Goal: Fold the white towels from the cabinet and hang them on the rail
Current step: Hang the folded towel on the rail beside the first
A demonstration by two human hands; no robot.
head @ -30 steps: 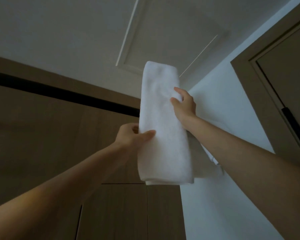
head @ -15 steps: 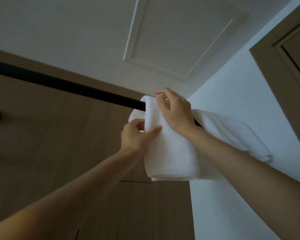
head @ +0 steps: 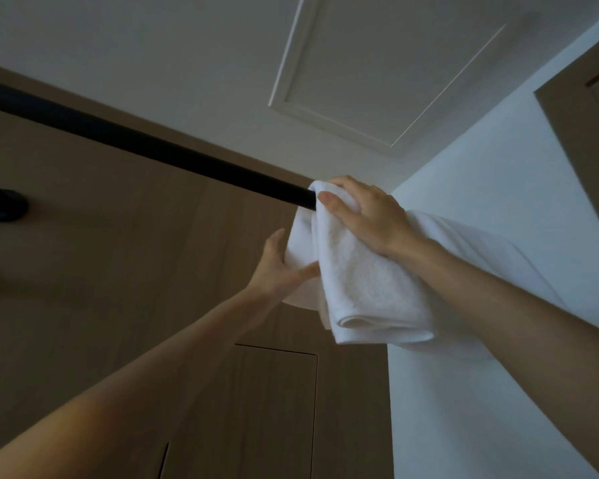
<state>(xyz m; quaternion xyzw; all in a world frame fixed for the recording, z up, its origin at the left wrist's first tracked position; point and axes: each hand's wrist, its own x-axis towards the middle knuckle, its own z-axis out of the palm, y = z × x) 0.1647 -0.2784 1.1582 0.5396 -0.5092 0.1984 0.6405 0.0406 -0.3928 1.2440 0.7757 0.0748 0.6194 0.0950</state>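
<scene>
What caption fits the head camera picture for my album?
The right hand presses a folded white towel onto the black rail while the left hand holds its hanging side.

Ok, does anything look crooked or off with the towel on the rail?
Slightly. The folded towel hangs over the black rail unevenly: its rear layer bulges left past the front fold, where the left hand pinches it. The right hand rests on top. Nothing looks damaged.

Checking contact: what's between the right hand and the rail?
The folded white towel, draped over the black rail, lies under the right hand; head view.
</scene>
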